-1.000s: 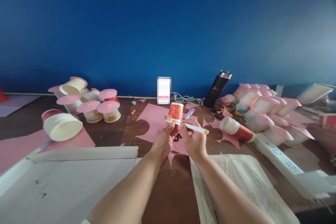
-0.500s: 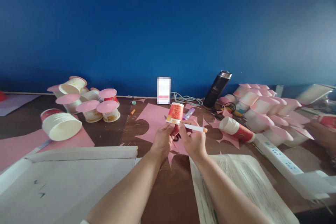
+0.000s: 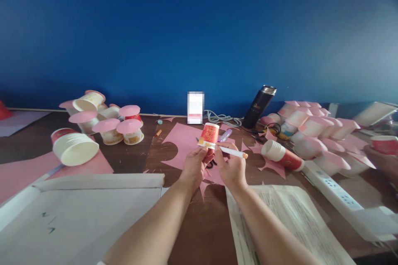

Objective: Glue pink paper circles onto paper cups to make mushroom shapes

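Note:
A red and white paper cup [image 3: 210, 133] with gold print is held upside down above the pink cut paper [image 3: 178, 136]. My left hand [image 3: 194, 166] grips its lower rim from the left with closed fingers. In my right hand [image 3: 231, 169] is a white pen [image 3: 232, 151] with an orange end, which points right; the fingers are closed round it, close to the cup's right side. Behind the hands lies a purple marker [image 3: 225, 135]. Black scissor handles [image 3: 212, 163] show partly between the hands.
Cups with pink discs [image 3: 107, 126] stand left, more [image 3: 314, 120] right. Stacked cups lie on both sides. A black bottle [image 3: 259, 107] leans near the blue wall. A white box [image 3: 102, 211], printed sheet [image 3: 286, 211] and power strip [image 3: 338, 188] lie nearer. Another person's hand [image 3: 381, 159] is far right.
The view has shifted slightly, so most things appear a little further right. My hands keep their hold on the cup and pen. The other person's cup shows a little differently at the right edge.

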`<state>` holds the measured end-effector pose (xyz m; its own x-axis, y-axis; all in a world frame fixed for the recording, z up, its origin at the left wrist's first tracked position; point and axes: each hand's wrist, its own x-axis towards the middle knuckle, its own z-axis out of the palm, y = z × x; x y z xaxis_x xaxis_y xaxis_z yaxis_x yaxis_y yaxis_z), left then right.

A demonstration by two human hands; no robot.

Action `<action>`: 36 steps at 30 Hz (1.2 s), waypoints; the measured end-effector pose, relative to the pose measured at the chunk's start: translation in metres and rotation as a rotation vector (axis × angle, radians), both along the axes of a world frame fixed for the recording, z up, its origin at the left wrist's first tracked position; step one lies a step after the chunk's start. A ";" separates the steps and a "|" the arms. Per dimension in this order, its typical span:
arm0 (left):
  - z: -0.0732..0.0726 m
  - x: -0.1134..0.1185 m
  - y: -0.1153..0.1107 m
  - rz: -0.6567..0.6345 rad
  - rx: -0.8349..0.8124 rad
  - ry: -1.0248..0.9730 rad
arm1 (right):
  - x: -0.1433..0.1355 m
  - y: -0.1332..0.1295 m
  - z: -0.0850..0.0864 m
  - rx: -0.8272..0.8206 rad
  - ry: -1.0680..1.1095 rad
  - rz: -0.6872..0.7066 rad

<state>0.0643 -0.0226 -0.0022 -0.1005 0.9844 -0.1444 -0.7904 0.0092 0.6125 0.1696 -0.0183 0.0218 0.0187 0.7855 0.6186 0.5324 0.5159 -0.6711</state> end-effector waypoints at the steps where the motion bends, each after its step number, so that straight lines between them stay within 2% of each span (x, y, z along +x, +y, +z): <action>1: 0.000 0.000 0.000 0.003 -0.002 0.002 | 0.000 0.000 0.001 -0.006 -0.004 0.002; 9: 0.004 -0.001 -0.001 0.012 -0.049 -0.001 | -0.001 -0.001 0.002 0.027 0.056 0.027; 19: 0.002 0.000 0.000 0.011 -0.025 -0.006 | -0.001 -0.004 0.007 0.014 -0.011 -0.025; 36: 0.003 0.000 -0.002 0.010 -0.002 -0.014 | 0.000 -0.002 0.004 0.002 -0.037 -0.038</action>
